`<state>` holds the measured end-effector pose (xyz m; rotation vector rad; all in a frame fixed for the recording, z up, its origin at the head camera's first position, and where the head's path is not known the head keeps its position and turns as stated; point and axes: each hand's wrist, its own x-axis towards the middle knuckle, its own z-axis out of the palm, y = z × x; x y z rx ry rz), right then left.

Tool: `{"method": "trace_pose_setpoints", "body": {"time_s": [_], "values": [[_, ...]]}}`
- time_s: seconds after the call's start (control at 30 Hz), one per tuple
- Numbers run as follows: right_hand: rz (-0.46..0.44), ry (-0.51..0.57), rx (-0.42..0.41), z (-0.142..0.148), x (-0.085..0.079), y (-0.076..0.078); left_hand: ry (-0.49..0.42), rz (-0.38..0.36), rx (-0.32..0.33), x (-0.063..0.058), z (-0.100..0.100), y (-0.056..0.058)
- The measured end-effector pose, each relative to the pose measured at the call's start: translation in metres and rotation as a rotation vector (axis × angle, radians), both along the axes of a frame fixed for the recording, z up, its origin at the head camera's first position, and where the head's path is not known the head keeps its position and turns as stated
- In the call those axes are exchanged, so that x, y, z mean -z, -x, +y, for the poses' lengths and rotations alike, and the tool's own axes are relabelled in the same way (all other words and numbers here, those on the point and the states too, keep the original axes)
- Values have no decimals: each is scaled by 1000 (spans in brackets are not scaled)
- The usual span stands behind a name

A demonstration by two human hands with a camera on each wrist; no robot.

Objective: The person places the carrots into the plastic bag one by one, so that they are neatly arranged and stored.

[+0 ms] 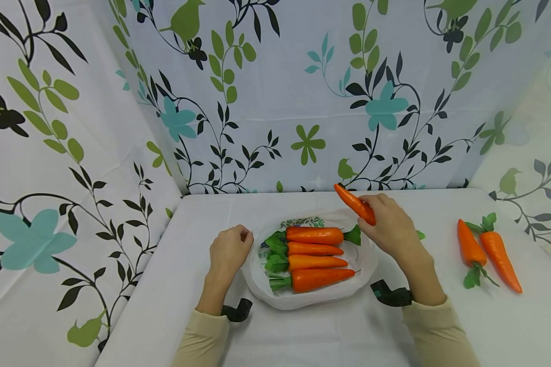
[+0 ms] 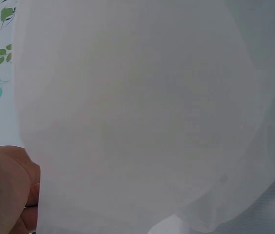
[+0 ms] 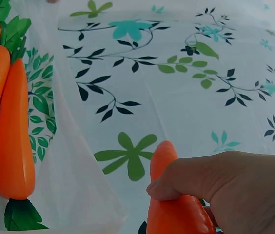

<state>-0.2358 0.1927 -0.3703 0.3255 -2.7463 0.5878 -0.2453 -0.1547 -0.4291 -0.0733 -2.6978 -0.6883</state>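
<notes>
A white plastic bag (image 1: 303, 302) lies spread with its mouth open, and several orange toy carrots (image 1: 321, 280) with green tops lie side by side in it. My right hand (image 1: 390, 224) holds another carrot (image 1: 354, 205) over the bag's far right edge, its tip pointing up and left. In the right wrist view the thumb presses along this carrot (image 3: 176, 217). My left hand (image 1: 229, 250), fingers curled, grips the bag's left edge. White bag film (image 2: 137, 117) fills most of the left wrist view and hides part of the fingers.
To the right on the white table (image 1: 303, 336) lie two more carrots, a shorter one (image 1: 470, 244) and a longer one (image 1: 501, 261), close together. A leaf-patterned cloth (image 1: 275, 102) hangs behind the table and along its sides.
</notes>
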Motion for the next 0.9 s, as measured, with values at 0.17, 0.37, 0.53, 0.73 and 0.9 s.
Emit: {"method": "trace_pose_setpoints", "body": {"time_s": [0.17,0.37,0.53,0.73,0.9], "values": [[32,-4,-27,-9,2,-2,6,5,0,0,0,0],[66,-17,-60,-19,5,-2,7,8,-2,1,0,0],[91,-23,-90,-27,4,-5,13,1,-5,1,-1,0],[100,-48,-120,-35,4,-8,18,-7,-4,0,-1,0],[100,-74,-151,-44,6,-10,19,3,-4,0,-2,0]]}}
